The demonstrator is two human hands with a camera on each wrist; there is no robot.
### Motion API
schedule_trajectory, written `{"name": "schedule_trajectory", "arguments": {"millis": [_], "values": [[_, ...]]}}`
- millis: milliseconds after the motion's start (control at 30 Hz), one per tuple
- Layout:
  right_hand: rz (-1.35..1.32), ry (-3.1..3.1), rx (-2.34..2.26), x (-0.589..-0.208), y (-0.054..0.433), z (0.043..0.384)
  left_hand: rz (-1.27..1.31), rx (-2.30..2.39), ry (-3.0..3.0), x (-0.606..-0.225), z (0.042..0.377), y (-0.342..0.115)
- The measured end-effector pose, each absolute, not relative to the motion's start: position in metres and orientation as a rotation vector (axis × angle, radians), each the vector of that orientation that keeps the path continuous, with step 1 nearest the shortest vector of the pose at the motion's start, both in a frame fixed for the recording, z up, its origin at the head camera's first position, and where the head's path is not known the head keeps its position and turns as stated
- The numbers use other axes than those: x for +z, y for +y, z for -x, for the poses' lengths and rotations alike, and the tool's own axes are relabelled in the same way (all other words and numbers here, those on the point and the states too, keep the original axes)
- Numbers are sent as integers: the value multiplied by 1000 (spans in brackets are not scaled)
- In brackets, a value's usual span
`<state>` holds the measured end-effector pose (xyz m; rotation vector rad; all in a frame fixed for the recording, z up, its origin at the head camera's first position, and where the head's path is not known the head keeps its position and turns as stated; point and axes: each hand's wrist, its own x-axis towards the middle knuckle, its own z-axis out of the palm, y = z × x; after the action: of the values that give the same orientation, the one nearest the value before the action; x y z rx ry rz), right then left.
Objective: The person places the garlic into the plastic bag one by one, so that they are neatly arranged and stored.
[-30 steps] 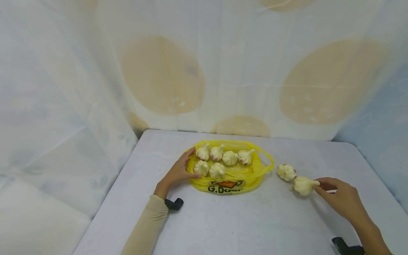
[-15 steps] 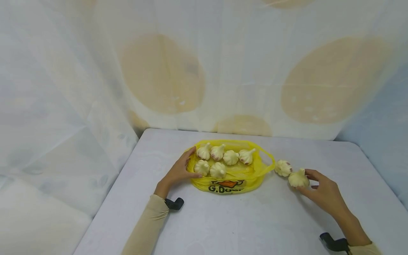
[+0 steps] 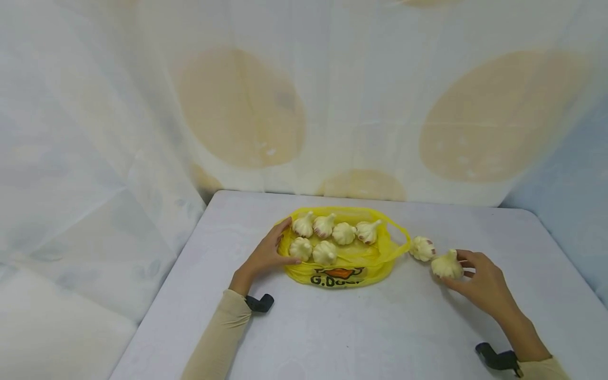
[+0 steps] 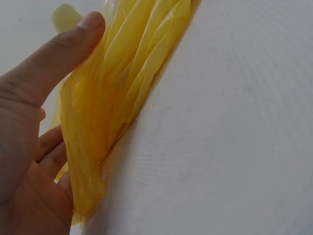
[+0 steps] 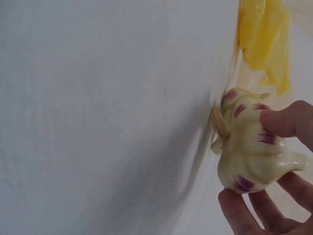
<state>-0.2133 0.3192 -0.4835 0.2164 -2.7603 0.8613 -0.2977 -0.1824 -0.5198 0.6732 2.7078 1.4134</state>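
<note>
A yellow plastic bag [image 3: 342, 277] with printed lettering lies spread open in the middle of the table, several white garlic bulbs inside it. My left hand [image 3: 263, 256] holds the bag's left end, thumb along the front rim and fingers round the far side; in the left wrist view the thumb [image 4: 63, 46] lies over the gathered plastic. To the right of the bag, my right hand [image 3: 486, 285] grips a garlic bulb [image 3: 447, 266] by its side, stem upward. Purple streaks and dry roots show on this held bulb [image 5: 254, 152] in the right wrist view.
A second loose garlic bulb [image 3: 422, 248] sits on the white table [image 3: 380, 338], between the bag's handle loop [image 3: 406, 240] and the held bulb. Behind the table hangs a pale curtain [image 3: 361, 148] with tan round patches.
The right hand has brought its bulb leftward and tilted it upright, its grip going from the stem to the body. The loose bulb has shifted slightly toward the bag. The left hand stays put.
</note>
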Motion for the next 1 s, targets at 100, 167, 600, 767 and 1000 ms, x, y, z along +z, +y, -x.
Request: {"name": "schedule_trajectory", "arguments": {"millis": [100, 167, 600, 767, 1000], "values": [[-202, -2764, 857, -482, 319, 213, -669, 1421, 2703, -520, 297, -183], [-188, -2770, 853, -481, 319, 213, -660, 1426, 2698, -521, 297, -183], [-140, -2749, 870, -462, 324, 209, -696, 1439, 2697, -522, 298, -183], [-147, -2717, 882, -452, 318, 211, -691, 1434, 2696, -519, 298, -183], [-156, -2687, 906, -444, 309, 214, -694, 1458, 2678, -515, 294, -181]]}}
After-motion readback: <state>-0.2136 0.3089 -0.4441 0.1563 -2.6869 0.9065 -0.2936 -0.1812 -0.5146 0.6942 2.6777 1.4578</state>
